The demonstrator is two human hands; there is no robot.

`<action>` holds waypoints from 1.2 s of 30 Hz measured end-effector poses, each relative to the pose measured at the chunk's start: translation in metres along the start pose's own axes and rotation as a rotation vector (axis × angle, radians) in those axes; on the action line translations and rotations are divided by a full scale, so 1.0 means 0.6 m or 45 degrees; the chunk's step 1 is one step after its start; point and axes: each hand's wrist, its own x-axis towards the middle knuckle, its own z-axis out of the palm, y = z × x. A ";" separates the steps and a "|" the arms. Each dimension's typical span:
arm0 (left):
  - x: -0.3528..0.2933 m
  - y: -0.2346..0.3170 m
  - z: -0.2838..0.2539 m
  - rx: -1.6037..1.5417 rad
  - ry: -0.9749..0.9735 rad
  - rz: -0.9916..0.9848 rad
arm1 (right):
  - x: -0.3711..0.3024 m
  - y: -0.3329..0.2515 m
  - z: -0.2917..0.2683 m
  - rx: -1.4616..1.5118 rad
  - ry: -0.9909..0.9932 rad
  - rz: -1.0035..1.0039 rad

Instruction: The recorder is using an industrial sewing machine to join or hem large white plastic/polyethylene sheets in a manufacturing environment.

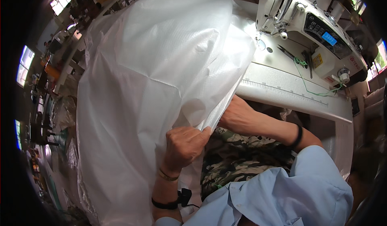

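One creased, glossy white sheet (133, 101), clenched in the left hand (186, 146), hides the right hand's (238, 115) grip.

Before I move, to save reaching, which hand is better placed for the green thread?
Probably the right hand, nearer the green thread, though white sheeting hides its fingers; the left hand pinches the sheeting's edge, farther away.

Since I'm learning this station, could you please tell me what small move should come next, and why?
Perhaps pull the creased white sheet taut along its edge: the left hand pinches that edge, and the right hand lies partly behind it.
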 end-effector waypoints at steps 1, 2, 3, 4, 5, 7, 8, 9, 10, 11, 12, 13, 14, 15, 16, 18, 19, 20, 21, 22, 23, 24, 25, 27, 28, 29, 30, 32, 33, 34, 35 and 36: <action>-0.004 0.001 0.004 0.026 -0.027 0.014 | -0.017 -0.003 -0.045 0.246 -0.102 0.068; -0.007 0.004 0.008 0.074 -0.046 0.063 | -0.034 -0.005 -0.093 0.480 -0.267 0.155; -0.010 0.006 0.011 0.126 -0.087 0.104 | -0.041 -0.008 -0.129 0.684 -0.518 0.300; -0.010 0.011 0.017 0.179 -0.115 0.151 | -0.040 -0.005 -0.155 0.642 -0.248 0.270; -0.010 0.018 0.026 0.193 -0.175 0.205 | -0.033 0.005 -0.170 0.578 -0.071 0.290; -0.009 0.040 0.048 0.235 -0.261 0.298 | 0.004 0.030 -0.158 0.292 -0.010 0.178; -0.008 0.052 0.062 0.225 -0.273 0.343 | 0.028 0.043 -0.135 0.176 -0.059 0.138; -0.008 0.068 0.077 0.240 -0.275 0.336 | 0.057 0.056 -0.104 0.215 -0.047 0.033; -0.009 0.076 0.086 0.270 -0.302 0.328 | 0.080 0.068 -0.076 0.226 -0.258 0.045; -0.011 0.082 0.093 0.299 -0.351 0.310 | 0.102 0.074 -0.049 0.190 -0.201 -0.059; -0.013 0.083 0.098 0.303 -0.310 0.283 | 0.115 0.080 -0.030 0.138 -0.204 -0.138; -0.015 0.082 0.101 0.310 -0.288 0.246 | 0.119 0.086 -0.021 0.150 -0.125 -0.164; -0.019 0.082 0.104 0.316 -0.248 0.201 | 0.125 0.089 -0.013 0.168 -0.044 -0.183; -0.024 0.081 0.106 0.314 -0.255 0.196 | 0.122 0.091 -0.014 0.178 0.013 -0.193; -0.027 0.080 0.111 0.312 -0.234 0.181 | 0.120 0.095 -0.019 0.205 -0.082 -0.148; -0.038 0.083 0.118 0.310 -0.214 0.126 | 0.096 0.103 -0.042 0.575 -0.132 -0.006; -0.043 0.090 0.122 0.296 -0.142 0.087 | 0.079 0.105 -0.052 0.773 -0.162 0.061; -0.046 0.095 0.126 0.290 -0.086 0.051 | 0.056 0.109 -0.067 0.740 -0.149 0.105; -0.047 0.100 0.129 0.290 -0.023 0.021 | 0.030 0.114 -0.082 0.717 -0.093 0.111; -0.049 0.107 0.129 0.326 -0.003 -0.004 | 0.005 0.112 -0.094 0.665 -0.042 0.100; -0.049 0.115 0.130 0.303 -0.007 -0.004 | -0.018 0.109 -0.104 0.630 0.047 0.050; -0.048 0.121 0.131 0.287 -0.001 -0.013 | -0.038 0.103 -0.112 0.620 0.044 -0.013; -0.046 0.127 0.131 0.269 -0.001 -0.025 | -0.059 0.092 -0.120 0.603 0.043 -0.072; -0.040 0.134 0.133 0.272 0.019 0.015 | -0.095 0.068 -0.133 0.557 0.016 -0.164; -0.038 0.138 0.132 0.273 0.026 0.017 | -0.110 0.053 -0.138 0.532 -0.010 -0.203; -0.036 0.141 0.133 0.276 0.031 0.009 | -0.122 0.041 -0.140 0.498 -0.056 -0.241; -0.034 0.144 0.134 0.295 0.018 0.024 | -0.129 0.031 -0.140 0.469 -0.084 -0.290; -0.032 0.150 0.140 0.311 0.006 0.030 | -0.135 0.017 -0.133 0.382 0.002 -0.349; -0.031 0.152 0.143 0.314 0.001 0.035 | -0.136 0.014 -0.127 0.333 0.067 -0.378; -0.030 0.154 0.145 0.314 0.010 0.036 | -0.137 0.012 -0.123 0.325 0.059 -0.398; -0.029 0.156 0.147 0.311 0.009 0.029 | -0.138 0.012 -0.118 0.314 0.074 -0.420; -0.028 0.158 0.146 0.308 0.017 0.026 | -0.136 0.012 -0.113 0.306 0.091 -0.448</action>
